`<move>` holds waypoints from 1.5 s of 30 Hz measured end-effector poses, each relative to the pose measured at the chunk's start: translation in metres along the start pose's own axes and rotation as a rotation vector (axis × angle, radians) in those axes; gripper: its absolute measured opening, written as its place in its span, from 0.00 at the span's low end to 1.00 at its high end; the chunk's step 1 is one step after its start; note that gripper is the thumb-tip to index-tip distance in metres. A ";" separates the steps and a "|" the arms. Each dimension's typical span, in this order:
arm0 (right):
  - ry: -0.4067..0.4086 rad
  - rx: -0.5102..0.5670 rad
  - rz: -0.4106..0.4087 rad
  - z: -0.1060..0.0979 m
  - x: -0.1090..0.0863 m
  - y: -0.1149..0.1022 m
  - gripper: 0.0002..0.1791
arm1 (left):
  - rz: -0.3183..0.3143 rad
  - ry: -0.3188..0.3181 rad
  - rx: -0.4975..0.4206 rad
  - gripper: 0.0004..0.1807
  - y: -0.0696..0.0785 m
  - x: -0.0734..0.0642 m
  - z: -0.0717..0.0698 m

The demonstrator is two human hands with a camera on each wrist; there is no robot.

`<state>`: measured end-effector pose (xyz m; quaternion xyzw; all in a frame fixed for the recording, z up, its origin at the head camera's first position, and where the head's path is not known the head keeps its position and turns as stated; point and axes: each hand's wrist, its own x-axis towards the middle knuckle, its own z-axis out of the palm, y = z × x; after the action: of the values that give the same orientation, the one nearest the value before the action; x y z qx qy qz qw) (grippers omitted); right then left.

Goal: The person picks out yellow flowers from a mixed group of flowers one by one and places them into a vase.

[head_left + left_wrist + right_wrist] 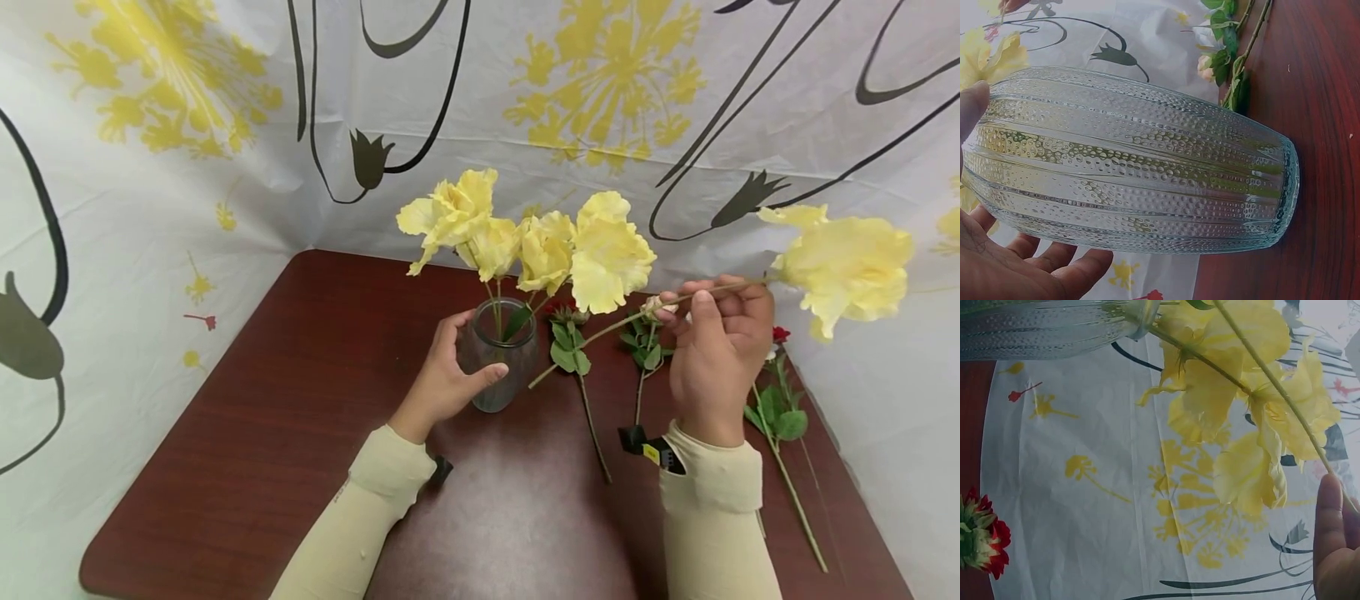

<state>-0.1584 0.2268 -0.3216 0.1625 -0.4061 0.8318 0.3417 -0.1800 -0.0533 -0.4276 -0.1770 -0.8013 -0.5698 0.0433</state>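
Observation:
A clear ribbed glass vase [513,371] stands upright on the table, its dimpled wall filling the left wrist view. My left hand [448,375] holds it from the left, the thumb on the near side and the fingers round the far side. Several yellow flowers [540,250] rise from its mouth. Between thumb and fingers, my right hand [720,354] pinches the stem [630,319] of another yellow flower [847,262]. That bloom points right, and the stem's lower end slants down toward the vase, just right of it. In the right wrist view, the stem crosses in front of the yellow blooms.
Right of the vase, a red flower [583,358] lies on the dark red-brown table [285,400]. Farther right are a pale flower [641,367], partly behind my right hand, and leafy stems [783,425] near the edge. A patterned white sheet [480,100] hangs behind.

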 end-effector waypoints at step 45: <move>-0.311 -0.587 0.330 0.026 -0.029 0.058 0.15 | -0.013 0.007 -0.003 0.47 -0.002 0.000 0.001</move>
<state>-0.1792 0.1682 -0.3540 0.1145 -0.6952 0.6892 0.1691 -0.1805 -0.0531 -0.4297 -0.1699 -0.8015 -0.5717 0.0422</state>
